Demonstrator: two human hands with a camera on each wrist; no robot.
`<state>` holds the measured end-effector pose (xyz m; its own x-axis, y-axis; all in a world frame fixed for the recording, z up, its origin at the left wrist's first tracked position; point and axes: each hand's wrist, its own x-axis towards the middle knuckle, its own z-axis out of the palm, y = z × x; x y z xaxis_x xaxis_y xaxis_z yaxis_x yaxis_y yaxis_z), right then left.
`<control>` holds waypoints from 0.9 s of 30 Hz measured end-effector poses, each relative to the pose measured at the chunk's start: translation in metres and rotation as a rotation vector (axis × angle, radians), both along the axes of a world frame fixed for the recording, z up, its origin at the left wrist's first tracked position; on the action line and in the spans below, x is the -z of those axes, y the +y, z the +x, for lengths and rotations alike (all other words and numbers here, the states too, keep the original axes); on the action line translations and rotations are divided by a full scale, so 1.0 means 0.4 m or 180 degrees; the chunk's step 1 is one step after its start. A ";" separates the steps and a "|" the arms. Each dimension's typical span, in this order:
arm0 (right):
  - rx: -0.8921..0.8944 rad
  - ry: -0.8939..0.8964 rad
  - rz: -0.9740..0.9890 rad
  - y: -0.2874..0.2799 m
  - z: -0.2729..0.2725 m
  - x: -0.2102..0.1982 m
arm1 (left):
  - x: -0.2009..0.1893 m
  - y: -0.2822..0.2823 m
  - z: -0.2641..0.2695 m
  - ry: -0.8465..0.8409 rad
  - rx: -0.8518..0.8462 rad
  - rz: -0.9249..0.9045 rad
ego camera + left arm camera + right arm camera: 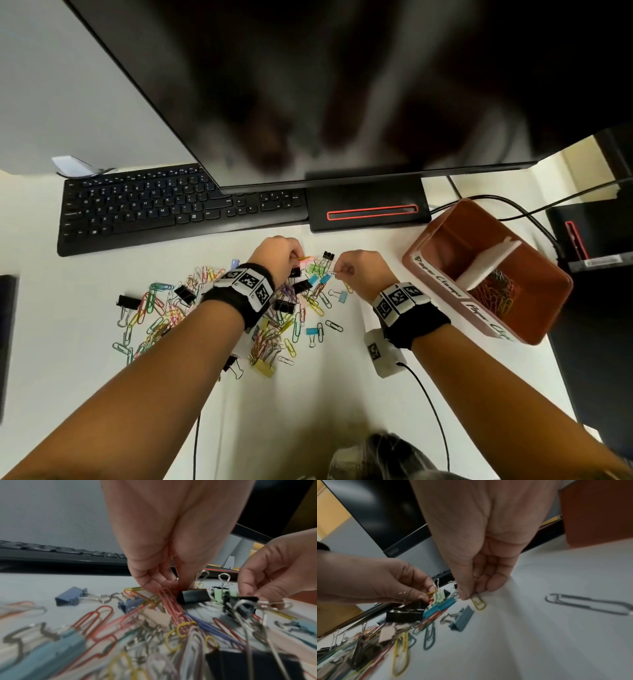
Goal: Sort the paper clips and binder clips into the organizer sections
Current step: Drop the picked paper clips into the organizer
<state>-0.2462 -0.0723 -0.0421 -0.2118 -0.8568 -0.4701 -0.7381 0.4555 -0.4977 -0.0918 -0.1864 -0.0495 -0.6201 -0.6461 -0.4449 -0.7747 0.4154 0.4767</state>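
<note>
Your left hand pinches red wire paper clips at the top of the scattered heap of coloured paper clips and binder clips, centre frame. Your right hand pinches a small yellow paper clip against the white desk. The brown two-section organizer box stands at right, paper clips in its lower section.

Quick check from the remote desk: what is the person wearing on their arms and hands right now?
Both hands, left hand and right hand, are bare, and the forearms have no sleeves. Each wrist carries a black fabric band: the left wristband and the right wristband, each topped with white blocks printed with black square markers. A white camera unit with a black cable hangs under the right wrist.
</note>
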 end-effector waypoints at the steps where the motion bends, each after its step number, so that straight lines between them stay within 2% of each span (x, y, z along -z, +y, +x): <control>1: -0.0010 -0.0032 0.0015 0.007 -0.003 0.000 | 0.000 0.002 0.004 0.0005 0.0015 -0.0017; 6: -0.0008 -0.0044 -0.0223 0.040 -0.021 -0.011 | -0.019 0.012 0.031 0.0272 -0.0320 -0.0109; 10: -0.0275 0.0068 -0.0451 0.056 -0.009 -0.029 | -0.072 0.022 0.061 0.0693 -0.0616 -0.0223; 13: -0.0576 0.0027 -0.0376 0.067 0.021 -0.041 | -0.110 0.039 0.092 0.0967 -0.0780 -0.0257; 18: -0.0848 -0.0048 -0.0352 0.087 0.069 -0.044 | -0.151 0.100 0.151 0.1100 -0.0908 -0.0088; 22: -0.0876 0.0020 -0.0228 0.085 0.098 -0.031 | -0.146 0.161 0.192 0.1207 -0.1005 0.0154; 27: -0.0702 0.0098 -0.0170 0.073 0.105 -0.017 | -0.094 0.242 0.215 0.1129 -0.0945 0.0321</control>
<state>-0.2044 -0.0433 -0.0355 -0.0302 -0.9075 -0.4189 -0.8321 0.2550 -0.4925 -0.0058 -0.0897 -0.0120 -0.5403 -0.7829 -0.3085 -0.6349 0.1386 0.7601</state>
